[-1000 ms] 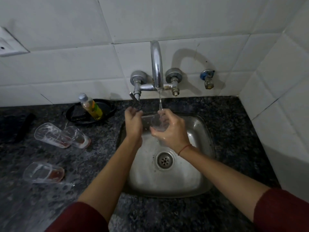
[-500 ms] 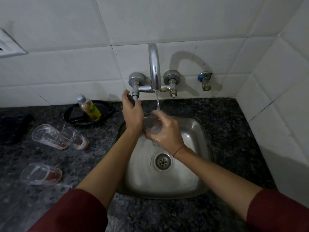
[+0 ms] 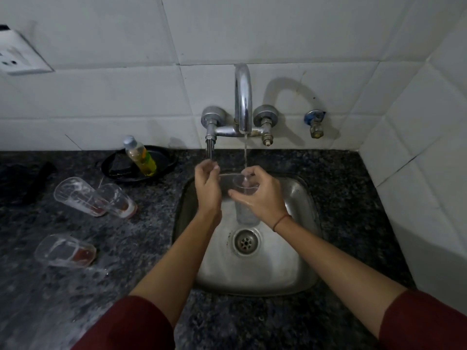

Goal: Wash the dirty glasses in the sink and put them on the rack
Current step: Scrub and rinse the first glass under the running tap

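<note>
One glass upright under the running tap, gripped by right hand; left hand curled at lever, 11 o'clock, hold unclear. Advice: fill, swirl, tip out over sink.

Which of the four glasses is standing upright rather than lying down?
The glass in the right hand, under the tap stream over the sink; the three others lie sideways on the counter.
</note>
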